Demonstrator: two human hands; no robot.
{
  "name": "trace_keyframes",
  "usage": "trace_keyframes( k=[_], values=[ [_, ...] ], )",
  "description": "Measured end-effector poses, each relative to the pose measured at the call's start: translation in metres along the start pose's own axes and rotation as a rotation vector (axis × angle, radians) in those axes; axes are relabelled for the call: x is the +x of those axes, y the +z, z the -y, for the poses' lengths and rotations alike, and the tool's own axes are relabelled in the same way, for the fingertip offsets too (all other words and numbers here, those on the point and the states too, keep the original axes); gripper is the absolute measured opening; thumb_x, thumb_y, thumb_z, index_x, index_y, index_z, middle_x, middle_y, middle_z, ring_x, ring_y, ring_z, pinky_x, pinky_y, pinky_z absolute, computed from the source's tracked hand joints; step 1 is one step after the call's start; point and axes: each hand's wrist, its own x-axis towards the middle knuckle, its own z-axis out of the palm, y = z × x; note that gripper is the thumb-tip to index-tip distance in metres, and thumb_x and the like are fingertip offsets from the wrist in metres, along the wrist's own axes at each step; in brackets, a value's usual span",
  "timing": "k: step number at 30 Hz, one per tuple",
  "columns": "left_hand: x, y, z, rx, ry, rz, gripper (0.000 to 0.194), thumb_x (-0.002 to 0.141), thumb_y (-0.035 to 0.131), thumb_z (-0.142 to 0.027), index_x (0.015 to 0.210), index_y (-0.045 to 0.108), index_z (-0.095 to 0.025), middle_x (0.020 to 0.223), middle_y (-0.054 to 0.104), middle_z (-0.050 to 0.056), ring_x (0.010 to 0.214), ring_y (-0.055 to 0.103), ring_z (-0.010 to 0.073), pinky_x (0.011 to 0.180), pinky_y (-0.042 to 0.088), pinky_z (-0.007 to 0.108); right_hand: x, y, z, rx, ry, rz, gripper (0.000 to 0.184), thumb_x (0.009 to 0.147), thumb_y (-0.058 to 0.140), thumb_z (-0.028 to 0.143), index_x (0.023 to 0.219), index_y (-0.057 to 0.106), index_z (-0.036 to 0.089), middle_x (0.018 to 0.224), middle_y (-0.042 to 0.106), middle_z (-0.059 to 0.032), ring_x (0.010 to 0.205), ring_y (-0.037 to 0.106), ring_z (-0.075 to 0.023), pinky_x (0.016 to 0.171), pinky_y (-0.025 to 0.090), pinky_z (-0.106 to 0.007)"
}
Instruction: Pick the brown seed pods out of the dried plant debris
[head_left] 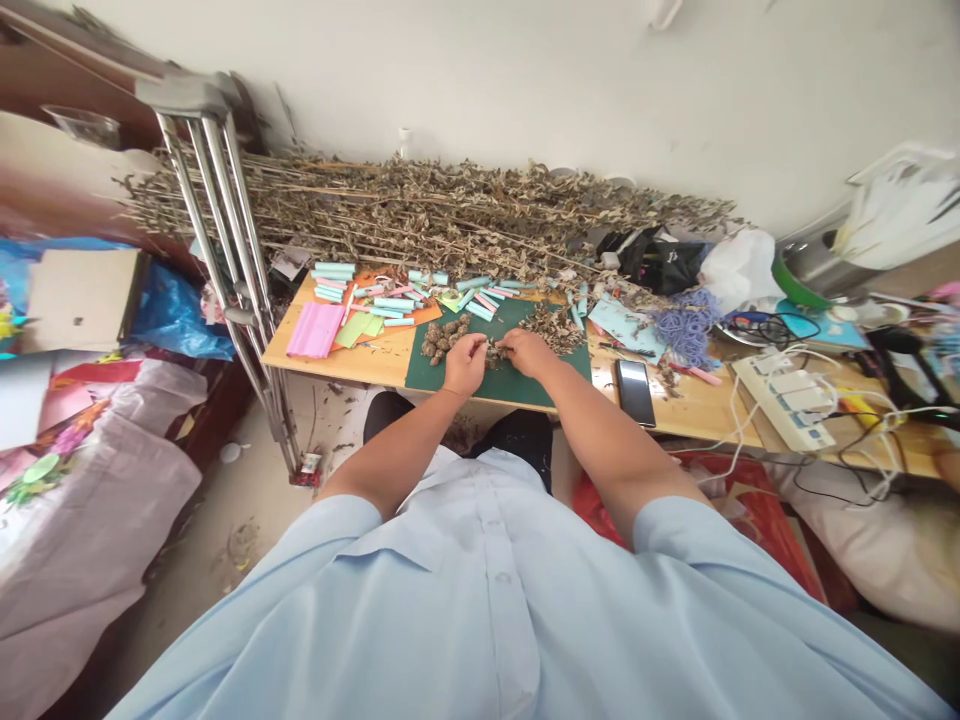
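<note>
My left hand point(465, 364) and my right hand point(523, 352) are close together over a dark green cutting mat point(525, 391). Both have their fingers closed in a pinch, and a small clump of dried leaves point(494, 354) shows between the fingertips. How much each hand holds is too small to tell. Beside my left hand sits a cluster of brown, rounded balls point(442, 340) of dried plant. Just beyond my right hand lies a loose heap of dried leaves point(556, 327) on the mat.
Long dried plant stalks point(420, 215) lie along the wall. Blue and pink paper rolls point(394, 303) and pink paper point(313, 330) lie left and behind. At the right are a phone point(634, 392), purple yarn point(688, 328) and a cabled power strip point(784, 402). Crutches point(232, 230) stand left.
</note>
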Motion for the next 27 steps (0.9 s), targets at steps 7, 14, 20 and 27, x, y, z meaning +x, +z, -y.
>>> trace_keyframes(
  k=[7, 14, 20, 27],
  values=[
    [0.030, 0.001, 0.001, 0.404, 0.210, 0.273, 0.045, 0.081, 0.049, -0.001, 0.121, 0.069, -0.009, 0.123, 0.069, 0.019, 0.120, 0.062, 0.0279, 0.113, 0.043, 0.042, 0.004, 0.005, -0.002, 0.023, 0.027, -0.045, 0.033, 0.087, 0.064, 0.011, 0.115, 0.078, 0.021, 0.114, 0.074, -0.0090, 0.106, 0.068, -0.0233, 0.098, 0.050, -0.030],
    [0.039, 0.005, 0.004, 0.436, 0.148, 0.326, 0.040, 0.089, 0.047, -0.007, 0.119, 0.071, -0.011, 0.118, 0.072, 0.018, 0.113, 0.066, 0.0274, 0.104, 0.050, 0.039, 0.007, 0.006, 0.005, 0.026, 0.108, -0.044, 0.034, 0.089, 0.065, 0.016, 0.120, 0.076, 0.021, 0.115, 0.072, -0.0115, 0.107, 0.067, -0.0256, 0.096, 0.050, -0.032],
    [0.042, 0.001, 0.004, 0.410, 0.100, 0.336, 0.030, 0.089, 0.054, -0.013, 0.107, 0.077, -0.020, 0.111, 0.076, 0.009, 0.107, 0.068, 0.0244, 0.100, 0.052, 0.034, 0.013, 0.006, 0.015, -0.018, 0.166, -0.061, 0.030, 0.088, 0.064, 0.015, 0.114, 0.078, 0.022, 0.110, 0.073, -0.0126, 0.105, 0.068, -0.0267, 0.093, 0.052, -0.033],
    [0.047, 0.003, 0.004, 0.432, 0.026, 0.308, 0.025, 0.085, 0.058, -0.013, 0.095, 0.080, -0.022, 0.103, 0.078, 0.007, 0.101, 0.069, 0.0238, 0.097, 0.053, 0.033, 0.005, 0.009, 0.008, 0.169, 0.203, -0.102, 0.043, 0.082, 0.074, 0.018, 0.126, 0.071, 0.019, 0.115, 0.075, -0.0112, 0.101, 0.070, -0.0255, 0.094, 0.053, -0.035]
  ],
)
